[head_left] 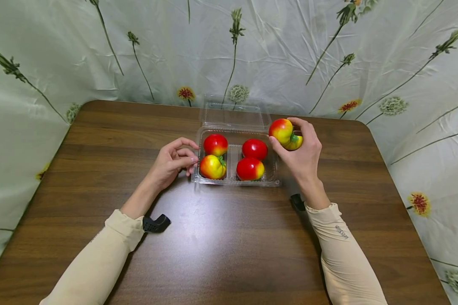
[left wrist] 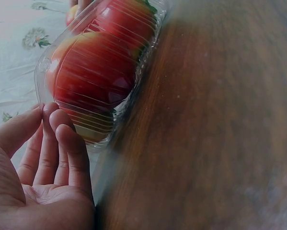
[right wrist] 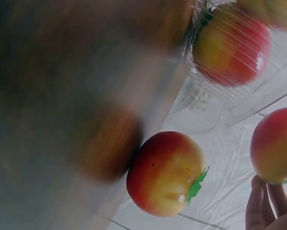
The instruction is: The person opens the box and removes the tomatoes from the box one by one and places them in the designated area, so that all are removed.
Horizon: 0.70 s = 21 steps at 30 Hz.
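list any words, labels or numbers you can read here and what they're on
Small dark print on the right sleeve: too small and tilted to read.
Clear plastic container: no label or print visible.
Tomatoes, including the one in the right hand: no stickers.
Floral cloth backdrop: only flower patterns, no text.
Both wrist views show no writing.

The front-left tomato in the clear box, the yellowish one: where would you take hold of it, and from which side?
Take the yellow-red tomato by its rounded flanks, coming straight down from above. The clear box walls it in on the left and front, and another tomato sits close behind, so only its top is free. Its green stem points right; a hand should straddle it rather than press on it.
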{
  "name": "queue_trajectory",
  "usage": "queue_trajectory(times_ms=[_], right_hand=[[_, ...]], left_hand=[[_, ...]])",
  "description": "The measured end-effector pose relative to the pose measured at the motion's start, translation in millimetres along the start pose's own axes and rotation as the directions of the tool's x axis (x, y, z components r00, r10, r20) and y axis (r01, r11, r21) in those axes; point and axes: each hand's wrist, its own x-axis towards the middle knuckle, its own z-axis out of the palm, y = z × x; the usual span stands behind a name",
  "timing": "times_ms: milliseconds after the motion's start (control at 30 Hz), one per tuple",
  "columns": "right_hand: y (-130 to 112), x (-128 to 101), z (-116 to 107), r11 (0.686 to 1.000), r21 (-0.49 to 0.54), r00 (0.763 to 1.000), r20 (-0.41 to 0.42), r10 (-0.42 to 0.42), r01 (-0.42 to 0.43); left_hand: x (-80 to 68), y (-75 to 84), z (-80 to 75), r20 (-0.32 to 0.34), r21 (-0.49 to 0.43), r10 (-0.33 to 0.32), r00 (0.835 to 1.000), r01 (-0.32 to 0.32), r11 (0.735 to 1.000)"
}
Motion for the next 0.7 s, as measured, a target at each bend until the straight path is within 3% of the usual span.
queue_trajectory(times_ms=[300, 700], right_hand=[[6.9, 2.6, -1.6, 0.999, -0.044, 1.0, 0.004, -0.014, 0.014], [21.1, 8.8, -17.5, 0.992, -0.079, 0.995, -0.012, 0.096, -0.097]], left_hand=[[0.2, -0.6, -0.7, 0.01, -0.01, 0.004, 1.0, -0.004, 1.0], [0.1, 0.3, -0.3, 0.006, -0.017, 0.001, 1.0, 0.0, 1.0]])
